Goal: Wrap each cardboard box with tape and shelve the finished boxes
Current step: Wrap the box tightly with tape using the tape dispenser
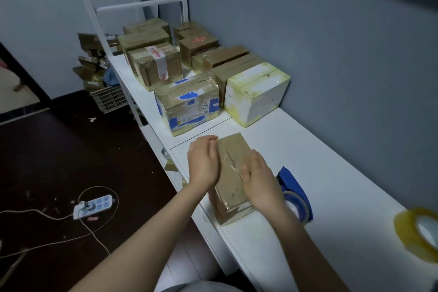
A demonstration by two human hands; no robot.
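Hands first: left hand (203, 161) laid flat against the left face of the cardboard box (233, 149), fingers straight and together. Right hand (260, 182) spread palm-down over the top and right edge, pinching nothing. Box lying lengthwise near the front edge of the white table (331, 173), already glossy with clear film, a wrinkled seam running along the top between the two palms.

Looks like the smoothing-down stage, with the wrap mostly on. Press from the seam outward, sliding rather than patting, to chase out the ridges in the film. Keep the left palm as a brace against any skid toward the table's edge. Rub down the near end too, at the bunched film on the corner.

Just right of the box, partly hidden behind the right hand: blue tape dispenser (294, 187), close enough to grab for another pass. Further right, at the picture's edge: spare clear tape roll (417, 232).

Beyond, well apart from the work: blue-patched box (187, 104) and white box (256, 92), then rows of brown finished boxes (154, 64) below the white shelf frame (139, 5). Once sealed, probably best to set this one down beside the blue-patched box.
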